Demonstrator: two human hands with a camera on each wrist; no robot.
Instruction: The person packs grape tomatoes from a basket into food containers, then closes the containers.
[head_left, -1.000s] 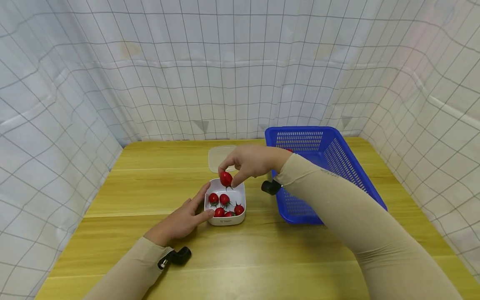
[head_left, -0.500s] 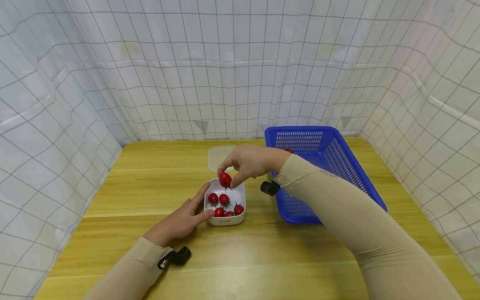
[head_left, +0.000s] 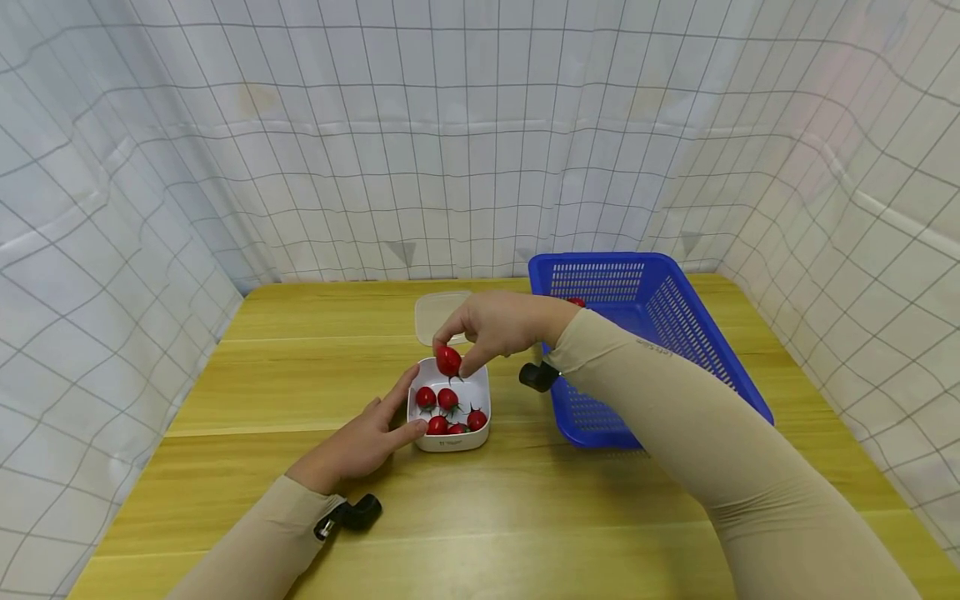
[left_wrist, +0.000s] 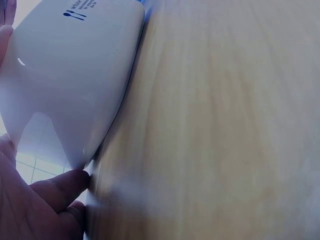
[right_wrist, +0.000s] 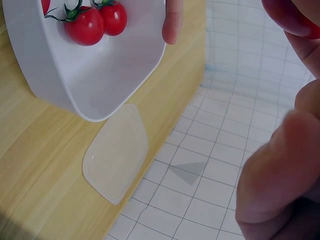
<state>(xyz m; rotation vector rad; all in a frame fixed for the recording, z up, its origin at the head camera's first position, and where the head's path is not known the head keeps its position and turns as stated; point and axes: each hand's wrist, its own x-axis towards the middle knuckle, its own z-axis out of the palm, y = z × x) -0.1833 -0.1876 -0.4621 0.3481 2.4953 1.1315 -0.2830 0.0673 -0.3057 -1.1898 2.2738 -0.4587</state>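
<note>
In the head view my right hand [head_left: 498, 327] pinches a cherry tomato [head_left: 448, 362] between thumb and fingers, above the far part of a small white box [head_left: 450, 443]. Several red cherry tomatoes [head_left: 447, 400] with green stems lie inside the box. My left hand [head_left: 363, 442] rests along the box's left side, index finger stretched to the far corner and thumb at the front rim. In the left wrist view, fingertips [left_wrist: 75, 182] touch the box's lower side [left_wrist: 70, 75]. The held tomato [right_wrist: 295, 20] shows at the upper right of the right wrist view.
A blue plastic basket [head_left: 712, 350] stands on the wooden table [head_left: 480, 517] at the right, under my right forearm, with a tomato [head_left: 576, 302] near its far left corner. A translucent lid [head_left: 433, 317] lies behind the box. White gridded sheeting [head_left: 480, 142] encloses the back and sides.
My right hand has shifted very slightly left, still pinching the tomato over the box. The left hand and the box look the same.
</note>
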